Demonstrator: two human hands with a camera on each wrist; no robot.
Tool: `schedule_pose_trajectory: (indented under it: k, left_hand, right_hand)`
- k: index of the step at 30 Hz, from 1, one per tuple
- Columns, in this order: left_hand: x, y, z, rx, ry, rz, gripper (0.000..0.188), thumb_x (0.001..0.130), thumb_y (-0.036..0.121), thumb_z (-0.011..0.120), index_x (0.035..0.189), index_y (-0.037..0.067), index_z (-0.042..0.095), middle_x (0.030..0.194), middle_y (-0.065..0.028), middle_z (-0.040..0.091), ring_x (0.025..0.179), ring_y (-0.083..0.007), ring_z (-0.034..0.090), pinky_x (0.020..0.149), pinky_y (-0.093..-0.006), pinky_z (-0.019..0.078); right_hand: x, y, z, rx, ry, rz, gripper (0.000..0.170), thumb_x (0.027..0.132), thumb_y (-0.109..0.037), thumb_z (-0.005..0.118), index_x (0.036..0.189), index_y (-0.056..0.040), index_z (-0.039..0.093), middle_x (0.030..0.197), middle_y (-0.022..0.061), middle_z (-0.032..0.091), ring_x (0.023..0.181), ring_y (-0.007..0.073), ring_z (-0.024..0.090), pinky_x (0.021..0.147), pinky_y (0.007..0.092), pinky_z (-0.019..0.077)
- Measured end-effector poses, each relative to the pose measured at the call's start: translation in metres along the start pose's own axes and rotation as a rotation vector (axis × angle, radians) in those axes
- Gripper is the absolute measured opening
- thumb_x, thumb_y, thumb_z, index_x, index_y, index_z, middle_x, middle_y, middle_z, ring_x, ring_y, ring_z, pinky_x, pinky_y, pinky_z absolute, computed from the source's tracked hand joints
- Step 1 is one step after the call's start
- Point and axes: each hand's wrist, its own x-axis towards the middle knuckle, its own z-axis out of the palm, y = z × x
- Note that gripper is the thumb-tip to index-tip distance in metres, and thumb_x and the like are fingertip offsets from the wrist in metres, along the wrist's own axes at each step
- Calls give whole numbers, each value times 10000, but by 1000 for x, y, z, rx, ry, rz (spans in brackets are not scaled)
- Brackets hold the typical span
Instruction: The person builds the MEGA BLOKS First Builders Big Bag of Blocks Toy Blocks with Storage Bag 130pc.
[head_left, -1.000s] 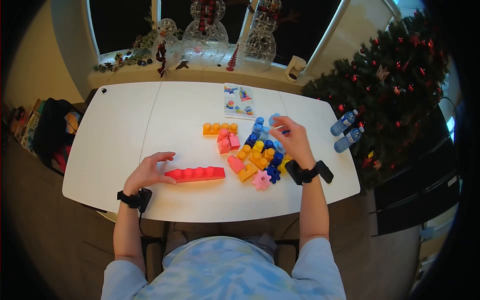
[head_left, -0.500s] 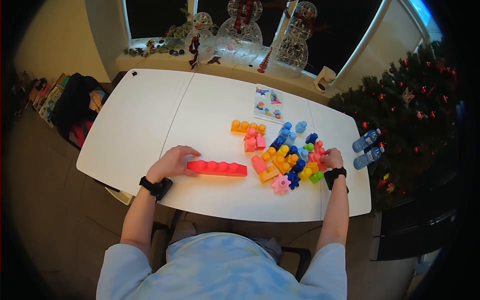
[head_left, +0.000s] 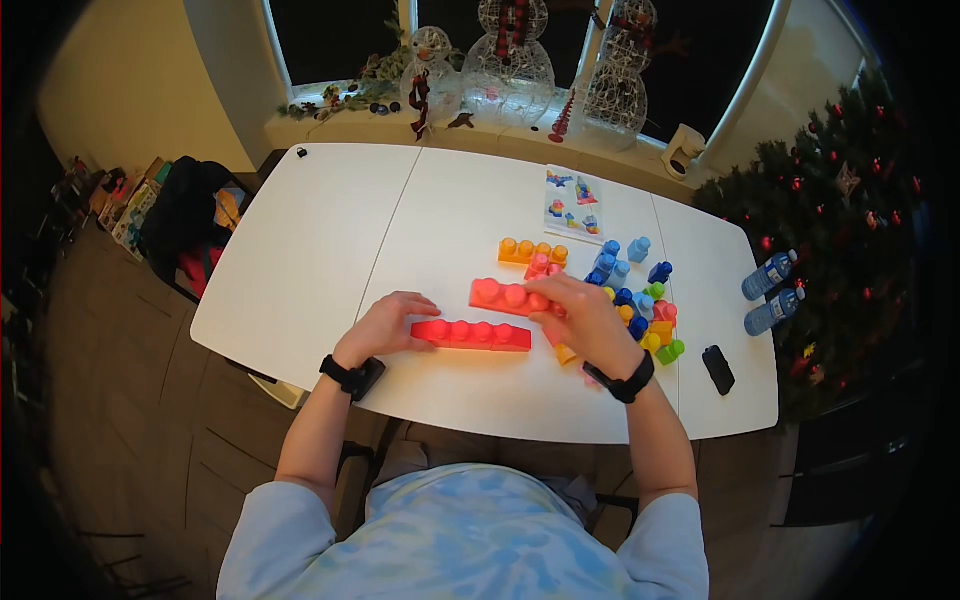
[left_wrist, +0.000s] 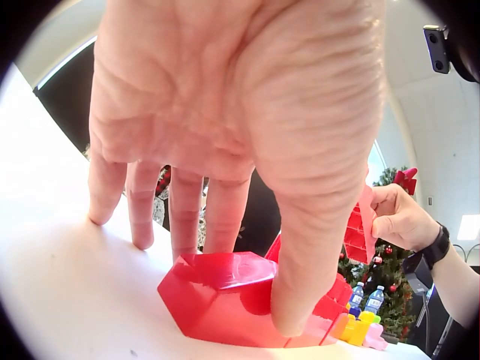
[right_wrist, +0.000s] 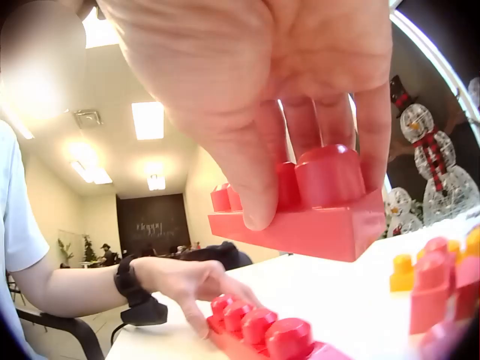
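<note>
**Red row lies on the table, while one red brick is held apart from it**

In the head view, the assembly looks partial: the red row has four studs on top, and the red brick is not joined to it. Many coloured bricks lie loose to the right, in blue, yellow, orange, green and pink. How these should be arranged, I cannot tell. The left hand is at the left end of the row, with its fingers extended. The right hand pinches the red brick near its right end, just beyond the row. The table is white, and on it are also a picture sheet, two water bottles and a small dark device. Behind are wire snowmen on the window sill, and a decorated tree stands at the right.

In the left wrist view, the thumb touches the row, and the other fingers are straight and spread behind it. The red brick is seen from its hollow underside.

In the right wrist view, the thumb and fingers hold the red brick raised, from opposite sides. The row is lower, beside the left hand. Ceiling lights and a dark wall with writing show farther back.
</note>
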Motion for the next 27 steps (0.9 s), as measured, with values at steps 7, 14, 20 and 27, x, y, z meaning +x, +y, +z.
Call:
schedule_pose_trajectory:
  k: [7,14,20,27]
  left_hand:
    - [-2,5,1,29,1,-15,406,685,260,883,1059,128,802,1203,-96,721,1146,-312,641,1010,-425,514]
    - [-1,-2,4,39,9,8,371,682,271,891,1016,131,806,1219,-66,716,1171,-297,624,1015,-422,506]
    - [0,-2,4,63,-10,-20,411,663,277,926,1040,153,817,1255,-30,732,1253,-319,611,1054,-423,510]
    - [-1,2,3,57,29,45,369,668,243,894,986,87,792,1176,-93,733,1094,-311,657,955,-415,538]
  right_hand:
    - [14,-12,55,-98,-237,-6,256,898,-180,720,1137,-91,708,990,100,698,921,312,695,796,420,562]
    - [15,-16,67,-111,-315,53,283,847,-54,702,1130,-58,723,1017,110,697,974,322,697,820,441,571]
    - [14,-9,74,-87,-307,54,265,835,-32,697,1098,-52,726,1012,112,696,974,325,695,817,443,570]
    - [10,-5,82,-57,-262,55,212,839,-66,715,1051,-60,722,998,105,702,928,324,702,784,432,567]
